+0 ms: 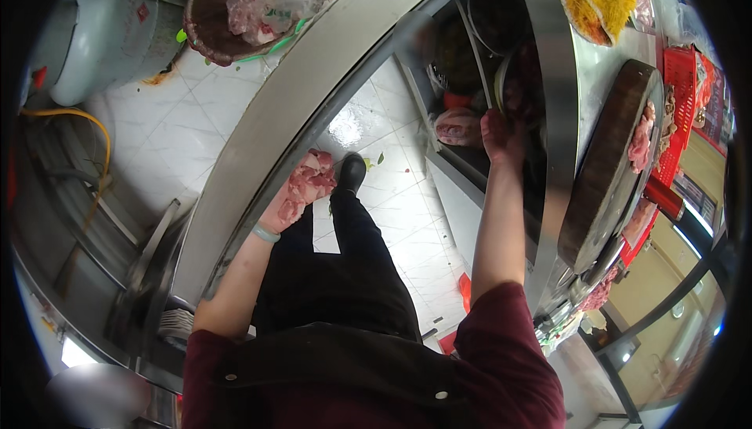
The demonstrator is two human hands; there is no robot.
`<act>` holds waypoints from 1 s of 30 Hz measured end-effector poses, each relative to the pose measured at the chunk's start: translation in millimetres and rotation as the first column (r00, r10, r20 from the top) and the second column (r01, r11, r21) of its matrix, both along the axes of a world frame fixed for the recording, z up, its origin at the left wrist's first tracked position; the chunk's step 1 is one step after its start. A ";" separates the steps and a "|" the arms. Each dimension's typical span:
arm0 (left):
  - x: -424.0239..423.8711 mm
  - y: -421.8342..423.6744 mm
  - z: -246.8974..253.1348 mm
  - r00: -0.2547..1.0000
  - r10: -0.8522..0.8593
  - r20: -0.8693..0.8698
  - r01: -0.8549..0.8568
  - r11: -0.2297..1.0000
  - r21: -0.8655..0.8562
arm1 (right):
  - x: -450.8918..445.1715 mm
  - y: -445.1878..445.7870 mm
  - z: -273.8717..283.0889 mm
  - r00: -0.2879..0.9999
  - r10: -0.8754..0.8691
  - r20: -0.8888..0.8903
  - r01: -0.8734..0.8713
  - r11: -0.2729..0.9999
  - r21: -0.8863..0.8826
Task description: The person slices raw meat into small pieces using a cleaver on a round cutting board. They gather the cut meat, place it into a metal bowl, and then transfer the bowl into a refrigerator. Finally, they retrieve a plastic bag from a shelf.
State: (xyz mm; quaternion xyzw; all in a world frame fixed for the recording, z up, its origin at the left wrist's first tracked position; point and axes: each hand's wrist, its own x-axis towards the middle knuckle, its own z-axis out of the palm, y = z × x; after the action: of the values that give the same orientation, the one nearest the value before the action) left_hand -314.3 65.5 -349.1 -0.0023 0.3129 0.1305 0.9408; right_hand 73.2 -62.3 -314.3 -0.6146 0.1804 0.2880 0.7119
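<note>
Several pieces of raw meat (307, 185) are held in my left hand (276, 215), beside the inner edge of an open stainless-steel door (296, 103). A pale bangle (266, 233) circles that wrist. My right hand (501, 138) reaches into a dark under-counter refrigerator (432, 161), next to a bowl (499, 85) with a light rim. Shade hides most of its fingers, so whether they grip the bowl is unclear. A lump of meat (457, 127), seemingly in clear plastic, lies left of this hand. Other round containers (496, 12) stand deeper inside.
On the counter at right are a round wooden chopping block (608, 158) with meat, a red-handled tool (665, 198), a red plastic basket (675, 111) and a yellow cloth (593, 0). A lined bin (205, 17) and a gas cylinder (111, 41) stand beyond the door. Scraps dot the tiled floor (405, 211).
</note>
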 end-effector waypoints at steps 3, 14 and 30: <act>-2.2 1.3 7.5 0.999 -0.052 -0.012 0.051 0.998 -0.039 | 31.5 -22.5 -10.7 0.987 0.096 -0.130 -0.102 0.994 -0.036; -1.8 1.8 40.6 0.998 -0.070 -0.004 0.070 0.995 -0.066 | 36.3 -11.9 -16.9 0.998 -0.041 0.050 0.038 0.997 0.062; -7.4 9.9 46.2 0.998 -0.065 0.003 0.065 0.997 0.039 | -88.5 -33.6 47.7 0.948 0.124 0.292 -0.126 0.992 -0.011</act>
State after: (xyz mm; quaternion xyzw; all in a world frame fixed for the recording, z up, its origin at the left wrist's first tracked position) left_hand -321.7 75.3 -302.9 0.0260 0.3079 0.1057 0.9452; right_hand -15.3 -95.9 -266.6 -0.6578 0.0329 0.2395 0.7134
